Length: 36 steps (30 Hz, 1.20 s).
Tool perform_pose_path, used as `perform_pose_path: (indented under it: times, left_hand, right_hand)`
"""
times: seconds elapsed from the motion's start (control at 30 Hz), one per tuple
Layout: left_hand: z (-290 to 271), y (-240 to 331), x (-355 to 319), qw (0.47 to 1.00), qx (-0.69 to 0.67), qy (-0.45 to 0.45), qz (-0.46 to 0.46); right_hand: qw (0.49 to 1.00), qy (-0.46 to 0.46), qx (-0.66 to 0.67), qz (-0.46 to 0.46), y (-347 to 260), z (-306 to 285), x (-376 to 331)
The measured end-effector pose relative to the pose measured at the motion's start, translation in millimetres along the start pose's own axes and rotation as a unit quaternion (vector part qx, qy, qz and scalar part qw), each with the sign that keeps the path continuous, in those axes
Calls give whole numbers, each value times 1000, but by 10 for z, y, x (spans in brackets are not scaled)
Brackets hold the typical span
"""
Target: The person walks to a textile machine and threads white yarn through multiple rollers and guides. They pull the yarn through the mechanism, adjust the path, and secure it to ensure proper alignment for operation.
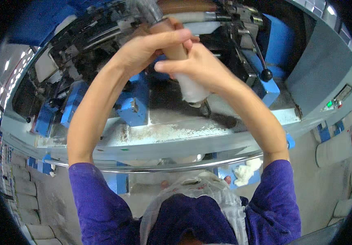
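A tan roller (177, 53) slants across the machine in front of me, with a metal shaft at its ends. White material (193, 88) covers its nearer end; I cannot tell whether this is wound fibre or a sleeve. My left hand (153, 44) curls around the roller from the left, toward its far end. Just below it, my right hand (198, 67) closes on the roller from the right, its thumb across the near side. The fingers of both hands overlap and are slightly smeared by motion.
Blue brackets (133, 107) line the machine bed at left. A lever with a black knob (266, 74) rises on the right. A chrome rail (184, 166) crosses in front of me. White fluff (247, 171) lies below, and large pale cylindrical cans (334, 148) stand on the floor.
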<state>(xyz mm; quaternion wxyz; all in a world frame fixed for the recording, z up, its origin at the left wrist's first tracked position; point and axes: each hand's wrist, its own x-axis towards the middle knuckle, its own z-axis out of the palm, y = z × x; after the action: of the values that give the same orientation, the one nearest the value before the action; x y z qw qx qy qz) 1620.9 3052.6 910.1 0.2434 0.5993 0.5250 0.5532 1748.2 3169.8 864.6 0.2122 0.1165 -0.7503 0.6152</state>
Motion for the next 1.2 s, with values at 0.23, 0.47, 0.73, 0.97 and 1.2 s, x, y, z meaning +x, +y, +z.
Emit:
perform_pose_path:
  times: [0.23, 0.47, 0.73, 0.97, 1.2]
  left_hand:
    - [275, 38, 196, 999, -32, -15, 15]
    - [461, 86, 247, 953, -225, -178, 96]
    - [736, 85, 311, 982, -184, -8, 50]
    - [970, 215, 458, 991, -103, 80, -24]
    - [751, 221, 465, 939, -194, -276, 70]
  right_hand:
    - [997, -23, 43, 61, 191, -211, -300]
    - [916, -239, 312, 86, 275, -310, -199]
    - [994, -24, 98, 35, 352, -291, -492]
    - [994, 111, -8, 16, 176, -310, -562]
    - [960, -205, 187, 50, 260, -376, -445]
